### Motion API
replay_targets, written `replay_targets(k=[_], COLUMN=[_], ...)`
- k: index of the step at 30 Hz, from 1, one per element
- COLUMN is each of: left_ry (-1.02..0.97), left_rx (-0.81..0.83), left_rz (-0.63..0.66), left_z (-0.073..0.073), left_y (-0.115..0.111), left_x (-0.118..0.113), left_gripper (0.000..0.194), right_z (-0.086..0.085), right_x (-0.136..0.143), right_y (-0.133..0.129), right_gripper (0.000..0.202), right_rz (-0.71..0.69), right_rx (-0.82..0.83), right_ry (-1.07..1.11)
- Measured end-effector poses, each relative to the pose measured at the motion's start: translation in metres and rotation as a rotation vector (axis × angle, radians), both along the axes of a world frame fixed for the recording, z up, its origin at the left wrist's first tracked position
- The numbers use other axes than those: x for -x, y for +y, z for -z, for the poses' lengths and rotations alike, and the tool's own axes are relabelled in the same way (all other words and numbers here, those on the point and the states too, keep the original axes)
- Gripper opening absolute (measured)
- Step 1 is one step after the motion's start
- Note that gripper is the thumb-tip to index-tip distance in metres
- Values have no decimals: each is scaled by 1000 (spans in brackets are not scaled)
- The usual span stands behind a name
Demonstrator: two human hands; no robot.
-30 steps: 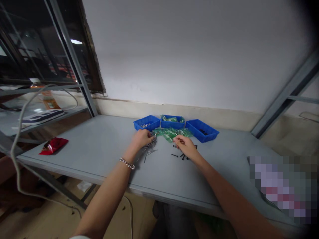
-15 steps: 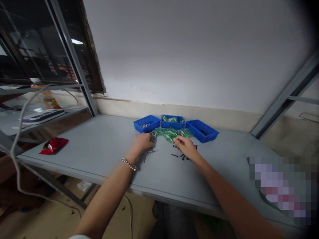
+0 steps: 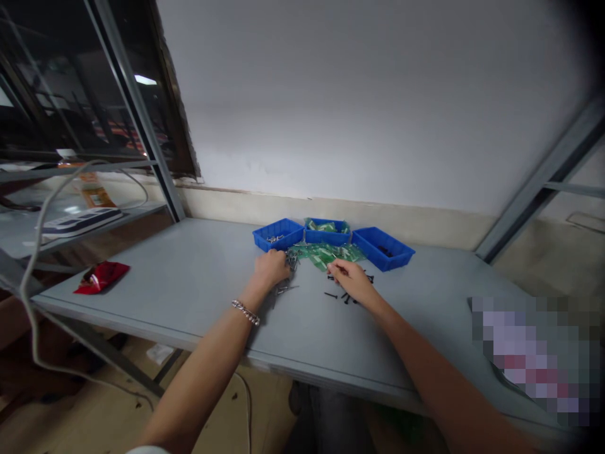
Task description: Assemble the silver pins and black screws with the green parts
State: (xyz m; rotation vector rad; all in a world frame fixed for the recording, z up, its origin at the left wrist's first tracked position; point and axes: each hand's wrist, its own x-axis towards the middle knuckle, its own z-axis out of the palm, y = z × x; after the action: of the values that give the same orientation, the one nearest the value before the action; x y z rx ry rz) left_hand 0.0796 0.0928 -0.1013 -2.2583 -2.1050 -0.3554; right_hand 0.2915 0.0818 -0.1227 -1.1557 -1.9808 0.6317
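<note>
My left hand [image 3: 271, 268] is curled down at a loose pile of thin silver fasteners [image 3: 286, 290], fingertips hidden among them. Fingers of my right hand [image 3: 353, 281] are pinched together over the green plastic packets [image 3: 324, 255]; what lies between the fingertips is too small to make out. Beneath and around that hand lie several black screws [image 3: 331, 295]. Behind the hands stand three blue bins: the left bin [image 3: 265, 243] has silver fasteners in it, the middle bin [image 3: 328, 238] green packets, the right bin [image 3: 399, 260] a few dark pieces.
A red wrapper [image 3: 103, 277] lies on the left of the grey table [image 3: 189, 296]. A blurred-out flat item [image 3: 529, 359] is at the right. Metal posts [image 3: 165, 189] rise at both ends, a white cable [image 3: 34, 315] hangs left, and a wall closes the back.
My left hand has shifted very slightly upward at the silver pile. My right hand stays almost still, pinched near the green packets.
</note>
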Motion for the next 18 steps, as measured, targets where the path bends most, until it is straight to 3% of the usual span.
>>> replay_targets(k=[5, 8, 14, 18], left_ry=[-125, -319, -732, -885], left_rx=[-161, -216, -44, 48], left_rz=[-20, 36, 298, 381], left_z=[-2, 0, 7, 5], left_y=[4, 11, 13, 7], left_x=[4, 5, -6, -15], left_gripper=[24, 21, 26, 27], right_z=[-1, -2, 1, 4], right_x=[0, 1, 0, -1], right_y=[-1, -1, 1, 4], right_gripper=[29, 29, 27, 24], right_rz=[7, 11, 12, 0], right_rx=[-12, -8, 5, 17], right_ry=[-8, -12, 21, 65])
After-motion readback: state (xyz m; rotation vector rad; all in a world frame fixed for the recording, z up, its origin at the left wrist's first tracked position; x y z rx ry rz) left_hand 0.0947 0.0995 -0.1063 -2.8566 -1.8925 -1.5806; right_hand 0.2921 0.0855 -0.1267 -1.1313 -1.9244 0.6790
